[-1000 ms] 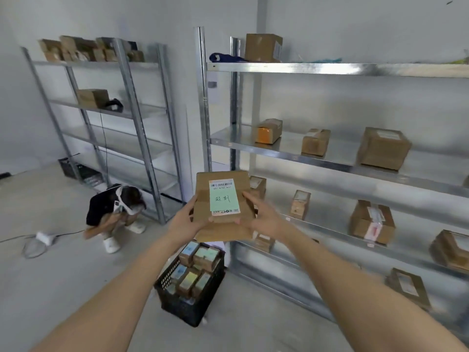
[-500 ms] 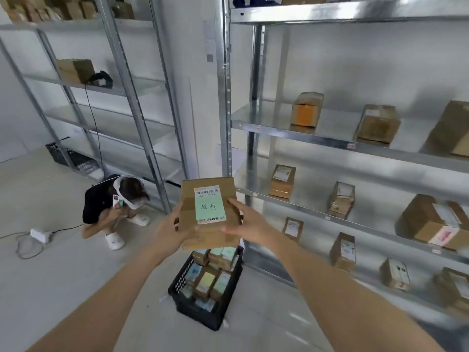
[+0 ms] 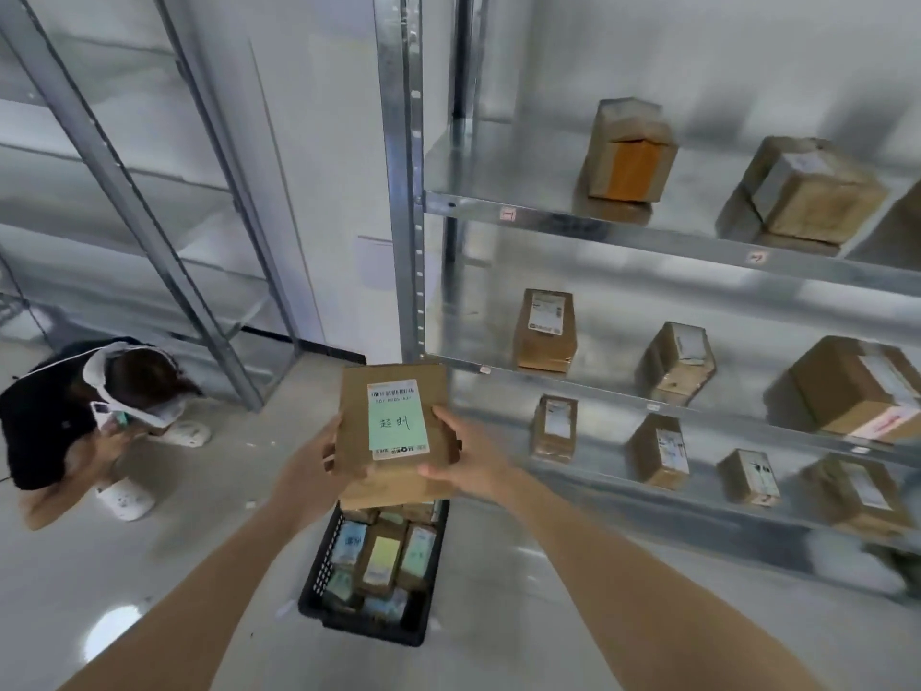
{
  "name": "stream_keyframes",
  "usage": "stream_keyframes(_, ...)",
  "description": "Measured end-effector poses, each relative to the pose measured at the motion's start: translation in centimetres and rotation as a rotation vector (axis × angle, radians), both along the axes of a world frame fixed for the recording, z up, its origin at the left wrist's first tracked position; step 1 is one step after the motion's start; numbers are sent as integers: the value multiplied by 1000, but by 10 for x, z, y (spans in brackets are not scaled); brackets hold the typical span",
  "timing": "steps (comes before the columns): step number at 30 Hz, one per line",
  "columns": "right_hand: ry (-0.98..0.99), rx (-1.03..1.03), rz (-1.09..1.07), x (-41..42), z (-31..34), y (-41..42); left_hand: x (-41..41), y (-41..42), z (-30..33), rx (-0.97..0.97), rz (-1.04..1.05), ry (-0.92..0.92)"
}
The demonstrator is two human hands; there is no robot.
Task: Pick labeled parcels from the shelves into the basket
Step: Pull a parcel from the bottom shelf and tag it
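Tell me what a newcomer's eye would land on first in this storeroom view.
First, the brown parcel with its green label, held at centre between the left hand and the right hand, directly above the black basket of labelled parcels on the floor. Next, the steel shelves on the right, dotted with small cardboard boxes. Last, a person crouching on the floor at far left.

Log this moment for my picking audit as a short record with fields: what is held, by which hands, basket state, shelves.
held: parcel, green label facing the camera
left hand: grips the parcel's left edge
right hand: grips its right edge
basket: black, on the floor below the parcel, holding labeled parcels
shelves: more boxes on three levels at right
bystander: a person crouching on the floor at left
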State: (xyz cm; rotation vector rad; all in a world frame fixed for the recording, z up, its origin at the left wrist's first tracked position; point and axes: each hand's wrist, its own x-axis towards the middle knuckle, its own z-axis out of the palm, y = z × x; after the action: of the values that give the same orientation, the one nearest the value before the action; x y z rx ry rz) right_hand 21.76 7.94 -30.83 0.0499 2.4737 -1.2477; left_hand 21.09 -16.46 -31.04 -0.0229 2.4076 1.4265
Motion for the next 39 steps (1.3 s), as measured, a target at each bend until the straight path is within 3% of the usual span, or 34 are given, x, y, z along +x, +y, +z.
stream_keyframes(7,-97,-23,-172,-39,-85,-60,-85,-54,-93,-107,-233,-100)
stream_keyframes(16,-231,-98,-340,-34,-234,-114,-122,-95,-237,-116,-392,-258)
stream_keyframes(30,-391,-27,-268,-11,-506,-137,-89,-108,-502,-183,-369,-424)
stream_keyframes(39,-383,27,-248,-36,-628,-126,-102,-93,-628,-255,-333,-366)
